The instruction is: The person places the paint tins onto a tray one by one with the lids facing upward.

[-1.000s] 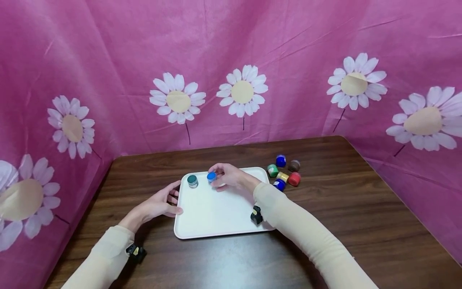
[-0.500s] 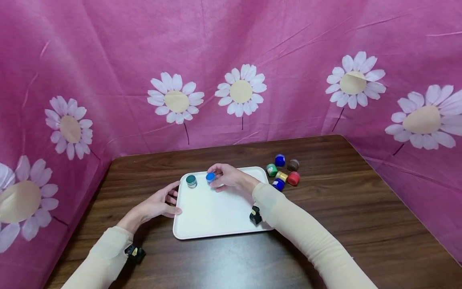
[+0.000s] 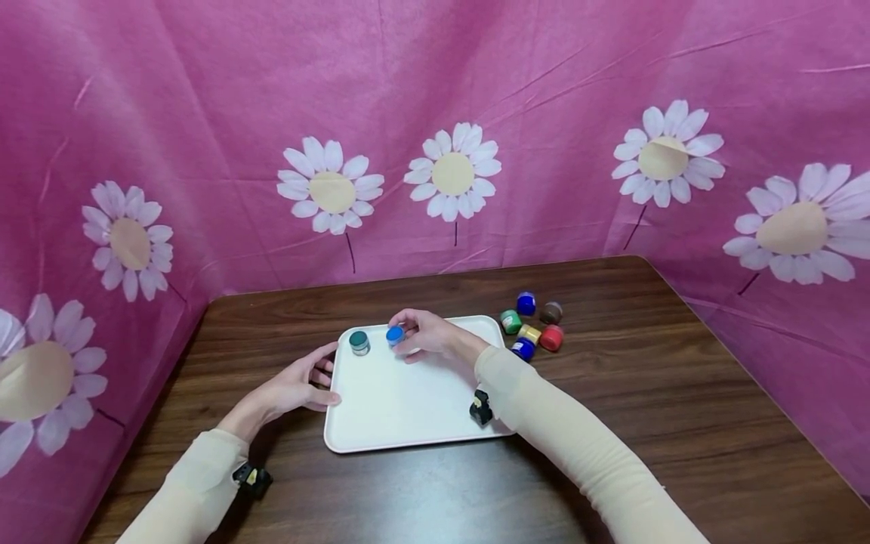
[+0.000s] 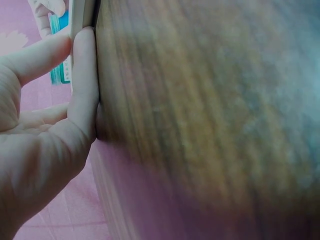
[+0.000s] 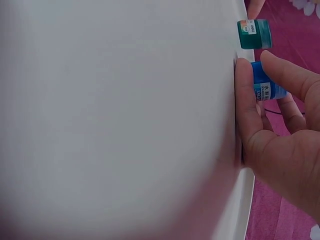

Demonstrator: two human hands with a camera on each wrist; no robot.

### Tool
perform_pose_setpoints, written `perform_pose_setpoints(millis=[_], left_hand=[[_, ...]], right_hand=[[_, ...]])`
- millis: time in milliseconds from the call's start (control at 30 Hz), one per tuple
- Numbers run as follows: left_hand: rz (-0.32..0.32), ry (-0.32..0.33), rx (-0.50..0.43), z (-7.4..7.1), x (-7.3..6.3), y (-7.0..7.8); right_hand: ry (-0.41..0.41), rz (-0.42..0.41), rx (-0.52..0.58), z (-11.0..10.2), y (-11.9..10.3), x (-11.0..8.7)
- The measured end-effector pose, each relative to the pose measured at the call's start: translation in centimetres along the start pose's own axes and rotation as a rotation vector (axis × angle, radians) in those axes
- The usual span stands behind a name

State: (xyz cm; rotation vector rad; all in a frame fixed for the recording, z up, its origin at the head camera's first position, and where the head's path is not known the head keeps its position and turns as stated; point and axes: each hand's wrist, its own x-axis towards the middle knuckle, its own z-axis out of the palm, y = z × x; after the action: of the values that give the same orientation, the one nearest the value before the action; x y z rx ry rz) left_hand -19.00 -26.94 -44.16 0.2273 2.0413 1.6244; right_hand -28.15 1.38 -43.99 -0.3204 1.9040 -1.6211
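Observation:
My right hand (image 3: 424,334) holds a small blue paint jar (image 3: 395,335) between thumb and fingers at the back of the white tray (image 3: 408,400). Up close in the right wrist view, this labelled blue jar (image 5: 260,75) is partly covered by the fingers. A dark green paint jar (image 3: 359,343) stands upright on the tray, just left of the blue one and apart from it. At the tray's left edge rests my left hand (image 3: 295,389), thumb and fingers spread and touching the rim. The left wrist view shows those fingers (image 4: 85,75) against the edge, low by the tabletop.
Right of the tray, several more paint jars lie grouped on the brown wooden table (image 3: 612,378): two blue (image 3: 526,304), a green (image 3: 510,322), a yellow (image 3: 529,334), a red (image 3: 551,338) and a brown one (image 3: 551,312). A pink flowered curtain (image 3: 381,91) surrounds the table.
The head view has shifted very slightly. Both hands, the tray and the jars keep their places relative to one another.

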Motion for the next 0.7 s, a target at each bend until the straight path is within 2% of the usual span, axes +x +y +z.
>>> perform_pose_setpoints(millis=[233, 400, 700], left_hand=[[-0.009, 0.004, -0.004, 0.01, 0.08, -0.18], [0.012, 0.002, -0.005, 0.04, 0.07, -0.05], [0.005, 0.006, -0.023, 0.12, -0.04, 0.0]], right_hand=[[0.009, 0.004, 0.025, 0.1, 0.07, -0.16], [0.019, 0.01, 0.044, 0.19, 0.02, -0.11], [0.033, 0.018, 0.03, 0.19, -0.02, -0.12]])
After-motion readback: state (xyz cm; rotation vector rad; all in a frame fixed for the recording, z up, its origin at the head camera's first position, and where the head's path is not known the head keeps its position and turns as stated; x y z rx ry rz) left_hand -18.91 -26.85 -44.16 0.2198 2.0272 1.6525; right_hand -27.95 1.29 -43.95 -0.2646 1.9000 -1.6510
